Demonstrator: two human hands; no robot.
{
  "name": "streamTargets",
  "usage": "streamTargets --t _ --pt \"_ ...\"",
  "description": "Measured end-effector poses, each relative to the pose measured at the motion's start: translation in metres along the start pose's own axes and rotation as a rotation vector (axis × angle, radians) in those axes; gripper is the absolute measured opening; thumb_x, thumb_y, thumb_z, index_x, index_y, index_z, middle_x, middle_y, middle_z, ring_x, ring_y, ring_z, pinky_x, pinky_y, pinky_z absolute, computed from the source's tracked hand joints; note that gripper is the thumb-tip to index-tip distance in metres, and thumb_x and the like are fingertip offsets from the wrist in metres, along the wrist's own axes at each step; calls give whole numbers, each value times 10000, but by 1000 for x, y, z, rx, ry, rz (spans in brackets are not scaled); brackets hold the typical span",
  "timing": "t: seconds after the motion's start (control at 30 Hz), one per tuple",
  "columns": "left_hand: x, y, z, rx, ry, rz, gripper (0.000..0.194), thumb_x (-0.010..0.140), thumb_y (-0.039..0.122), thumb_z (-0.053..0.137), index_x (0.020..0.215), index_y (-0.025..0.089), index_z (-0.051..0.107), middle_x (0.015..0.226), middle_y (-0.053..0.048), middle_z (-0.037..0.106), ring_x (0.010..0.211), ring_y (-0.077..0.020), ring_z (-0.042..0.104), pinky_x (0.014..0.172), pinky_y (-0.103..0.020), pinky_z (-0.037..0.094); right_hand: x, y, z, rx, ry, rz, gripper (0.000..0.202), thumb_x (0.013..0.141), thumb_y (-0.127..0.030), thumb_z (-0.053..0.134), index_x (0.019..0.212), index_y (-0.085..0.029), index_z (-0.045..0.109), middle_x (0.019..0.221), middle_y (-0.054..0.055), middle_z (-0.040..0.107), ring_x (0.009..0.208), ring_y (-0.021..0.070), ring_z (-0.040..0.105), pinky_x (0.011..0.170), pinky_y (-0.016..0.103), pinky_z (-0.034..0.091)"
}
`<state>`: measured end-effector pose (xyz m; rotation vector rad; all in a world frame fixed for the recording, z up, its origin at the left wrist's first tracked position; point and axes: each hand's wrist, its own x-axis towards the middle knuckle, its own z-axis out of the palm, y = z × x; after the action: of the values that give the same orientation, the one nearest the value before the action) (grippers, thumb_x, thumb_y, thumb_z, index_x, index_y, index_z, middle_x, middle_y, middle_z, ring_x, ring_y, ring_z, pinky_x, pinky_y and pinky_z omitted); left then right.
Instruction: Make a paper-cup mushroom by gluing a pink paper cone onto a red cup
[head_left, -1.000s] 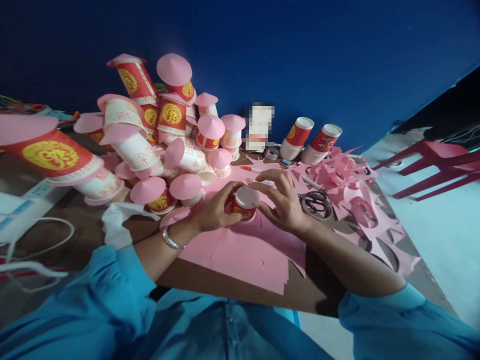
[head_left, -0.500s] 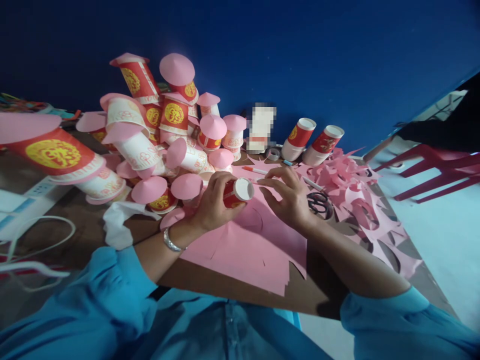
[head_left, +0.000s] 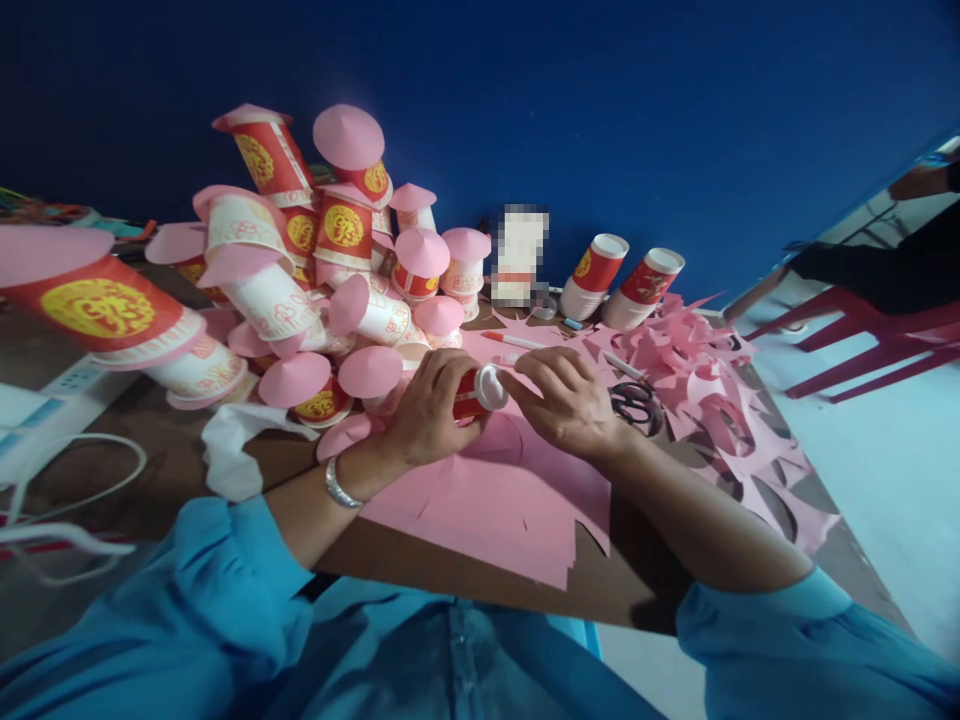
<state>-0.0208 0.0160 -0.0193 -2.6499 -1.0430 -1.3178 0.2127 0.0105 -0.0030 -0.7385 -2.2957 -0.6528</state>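
My left hand (head_left: 431,410) is wrapped round a red paper cup (head_left: 466,395), whose white end faces right. At that end is my right hand (head_left: 566,400), its index fingertip touching the white rim and the other fingers bent. Whether it pinches something small there is hidden. Pink paper sheets (head_left: 480,520) lie under both hands. To the left is a heap of red and white cups with pink cone tops, one of them a red cup with a yellow print (head_left: 345,228).
Two cup stacks (head_left: 595,278) (head_left: 645,290) stand at the back. Black scissors (head_left: 636,403) and cut pink scraps (head_left: 724,425) lie right. A white cloth (head_left: 234,450) is at left. Beyond the table, a person in dark clothing (head_left: 877,265) is by a red chair (head_left: 862,340).
My right hand has moved left and its index fingertip has come to the cup's rim. The cup's white end has turned slightly. At far right, more of the other person's arm shows.
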Motion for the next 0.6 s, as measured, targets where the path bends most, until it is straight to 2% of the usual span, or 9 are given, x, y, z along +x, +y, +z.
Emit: streamTargets --t 0.13,0.37,0.47,0.6 --pt "1 0 -4 -41 -39 -17 621 734 158 748 1276 216 449 1191 -127 609 1128 -317 612 959 -520 577 -1 3 4 -17 -11 -78 340 1003 -112 575 1303 -265 625 1162 59 738 1151 231 663 992 437 526" --pt "2 -1 -6 -82 -84 -23 611 728 162 732 1270 222 456 1190 -125 606 1122 -321 614 937 -520 579 -1 5 3 40 -74 -77 321 1016 -143 557 1301 -281 606 1196 48 734 1168 234 663 1009 468 545" --pt "2 -2 -6 -90 -92 -14 615 727 159 727 1276 229 459 1190 -120 612 1127 -321 618 941 -522 577 3 7 0 17 -34 -135 255 1009 -143 567 1220 -267 637 1170 45 730 1130 218 657 992 445 545" --pt "4 -1 -7 -95 -111 9 623 718 144 712 1283 226 461 1196 -121 623 1130 -324 626 928 -512 579 10 6 -4 -89 13 -211 135 1007 -155 570 1008 -253 664 1136 44 719 1078 205 638 942 408 541"
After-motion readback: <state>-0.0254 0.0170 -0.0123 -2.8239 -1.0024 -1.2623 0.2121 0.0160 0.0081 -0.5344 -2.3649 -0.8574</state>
